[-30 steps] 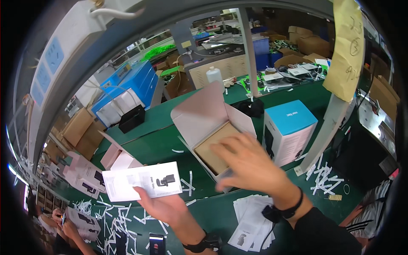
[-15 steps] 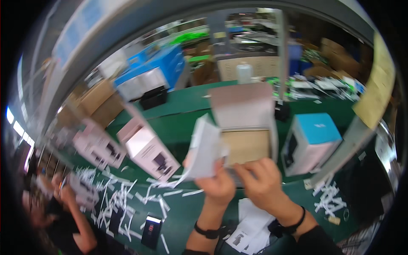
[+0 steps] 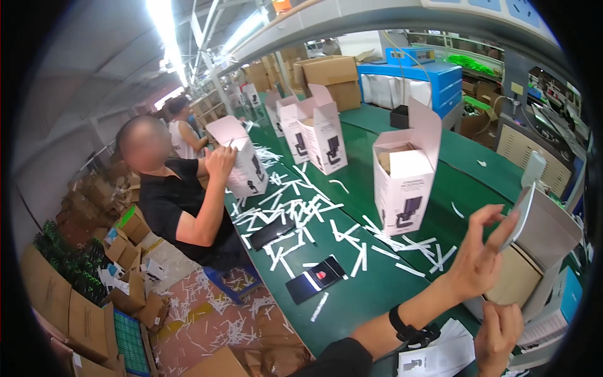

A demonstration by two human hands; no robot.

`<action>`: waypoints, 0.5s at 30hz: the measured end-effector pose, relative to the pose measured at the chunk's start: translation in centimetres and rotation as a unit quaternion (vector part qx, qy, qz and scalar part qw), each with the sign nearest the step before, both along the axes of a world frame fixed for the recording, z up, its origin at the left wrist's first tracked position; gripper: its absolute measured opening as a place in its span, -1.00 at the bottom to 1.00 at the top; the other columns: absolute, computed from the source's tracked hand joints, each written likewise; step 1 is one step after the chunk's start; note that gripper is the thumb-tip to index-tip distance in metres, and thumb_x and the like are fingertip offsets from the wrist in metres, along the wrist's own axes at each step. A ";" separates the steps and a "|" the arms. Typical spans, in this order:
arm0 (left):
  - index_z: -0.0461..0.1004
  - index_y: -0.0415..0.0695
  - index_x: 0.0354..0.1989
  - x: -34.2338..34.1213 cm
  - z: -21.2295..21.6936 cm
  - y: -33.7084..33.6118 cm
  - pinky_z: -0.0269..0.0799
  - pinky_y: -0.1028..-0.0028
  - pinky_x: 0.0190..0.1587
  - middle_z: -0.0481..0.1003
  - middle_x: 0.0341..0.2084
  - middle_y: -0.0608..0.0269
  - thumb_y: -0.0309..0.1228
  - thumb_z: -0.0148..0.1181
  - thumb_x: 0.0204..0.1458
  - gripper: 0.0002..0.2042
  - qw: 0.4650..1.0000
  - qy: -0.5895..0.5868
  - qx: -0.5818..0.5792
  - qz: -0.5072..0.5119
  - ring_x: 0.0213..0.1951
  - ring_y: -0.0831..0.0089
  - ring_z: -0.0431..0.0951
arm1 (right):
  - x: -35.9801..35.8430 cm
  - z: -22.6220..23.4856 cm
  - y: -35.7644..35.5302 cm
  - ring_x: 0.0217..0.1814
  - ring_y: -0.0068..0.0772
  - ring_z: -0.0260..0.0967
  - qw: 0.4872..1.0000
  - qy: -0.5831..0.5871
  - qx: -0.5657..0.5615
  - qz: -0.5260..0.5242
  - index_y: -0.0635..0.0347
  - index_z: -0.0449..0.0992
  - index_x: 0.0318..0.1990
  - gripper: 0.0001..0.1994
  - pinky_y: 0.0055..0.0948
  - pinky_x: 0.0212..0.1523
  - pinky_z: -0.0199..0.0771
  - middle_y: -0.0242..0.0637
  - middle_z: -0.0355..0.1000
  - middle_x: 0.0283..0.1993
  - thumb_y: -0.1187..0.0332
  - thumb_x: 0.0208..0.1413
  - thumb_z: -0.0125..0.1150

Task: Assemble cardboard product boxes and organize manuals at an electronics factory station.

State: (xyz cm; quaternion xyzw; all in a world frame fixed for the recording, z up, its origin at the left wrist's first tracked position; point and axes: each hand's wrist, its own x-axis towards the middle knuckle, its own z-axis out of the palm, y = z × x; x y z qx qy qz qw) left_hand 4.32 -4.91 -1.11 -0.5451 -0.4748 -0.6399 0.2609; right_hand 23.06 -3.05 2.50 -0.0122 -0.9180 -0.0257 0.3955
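Observation:
My left hand pinches a thin white card panel at its edge, fingers on the near-left face and thumb hidden behind. Whether this panel belongs to the carton is unclear. Just beside it stands an opened pale pink carton, its lid raised and brown cardboard inside. My right hand is at the carton's near edge with fingers curled; what they grip, if anything, is hidden. Printed white leaflets lie under my left wrist, next to my right hand.
Paper strips litter the green table, around a dark phone-like object. An open-topped carton stands ahead, more cartons farther left. A co-worker handles another carton. A blue-topped box is at far right.
My view has swung left, bringing the co-worker and floor into sight. My hands and the opened carton now appear at the lower right. My left hand stays on the white panel.

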 end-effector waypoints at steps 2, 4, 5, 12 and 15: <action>0.15 -0.01 0.42 2.3 2.2 2.2 0.40 0.08 0.14 0.11 0.28 -0.30 -0.80 0.16 -0.17 -0.14 0.990 0.003 0.098 -0.100 0.12 -0.10 0.40 | 1.6 1.6 0.0 -0.50 -0.12 0.33 0.999 0.007 0.024 -0.043 0.25 0.64 -0.22 -0.77 -0.18 -0.48 0.34 -0.16 0.38 -0.45 0.69 -0.02 0.22; 0.13 0.06 0.42 2.5 2.0 2.0 0.38 0.05 0.19 0.08 0.31 -0.31 -0.81 0.18 -0.20 -0.10 0.986 -0.011 0.108 -0.129 0.17 -0.13 0.38 | 1.8 1.8 -0.5 -0.48 -0.11 0.34 0.999 0.003 0.007 -0.046 0.26 0.63 -0.21 -0.82 -0.19 -0.48 0.35 -0.15 0.37 -0.47 0.66 0.03 0.25; 0.14 0.08 0.42 2.2 1.8 1.8 0.38 0.04 0.19 0.07 0.32 -0.31 -0.78 0.23 -0.18 -0.11 0.988 0.016 0.099 -0.118 0.17 -0.13 0.38 | 1.7 2.0 -0.8 -0.48 -0.11 0.34 0.998 -0.006 0.005 -0.055 0.26 0.63 -0.21 -0.84 -0.19 -0.47 0.36 -0.15 0.36 -0.48 0.64 0.05 0.26; 0.13 0.26 0.41 3.4 2.0 1.0 0.32 -0.01 0.24 0.01 0.35 -0.35 -0.57 0.47 -0.17 -0.08 0.981 0.044 0.069 -0.178 0.25 -0.19 0.31 | 3.1 3.2 -1.4 -0.46 -0.11 0.37 0.996 -0.046 -0.008 -0.080 0.28 0.62 -0.17 -0.86 -0.22 -0.46 0.39 -0.14 0.40 -0.47 0.58 0.11 0.29; 0.06 0.43 0.42 3.4 1.2 0.6 0.25 -0.06 0.28 -0.04 0.39 -0.38 -0.76 0.27 -0.12 -0.04 0.977 0.029 0.066 -0.203 0.29 -0.26 0.24 | 6.5 0.1 1.8 -0.28 -0.08 0.42 0.995 -0.076 -0.025 -0.053 0.36 0.57 -0.11 -0.80 -0.19 -0.28 0.41 -0.11 0.46 -0.29 0.52 0.10 0.27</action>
